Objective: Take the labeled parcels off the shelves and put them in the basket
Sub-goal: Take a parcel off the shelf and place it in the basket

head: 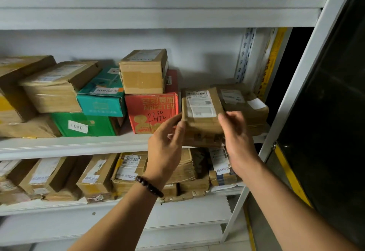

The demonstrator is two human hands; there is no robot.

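A small brown cardboard parcel point(202, 116) with a white shipping label on top juts over the front edge of the middle shelf point(75, 146), at its right end. My left hand point(166, 144) grips its left side and my right hand point(236, 138) grips its right side. A second brown labeled parcel point(245, 102) lies behind it to the right. No basket is in view.
Left of the held parcel sit a red box point(152, 112), a tan box point(143, 72) on top of it, teal and green boxes point(102, 100), and more brown boxes. The lower shelf point(59, 205) is packed with labeled parcels. A white upright post point(292, 85) bounds the right side.
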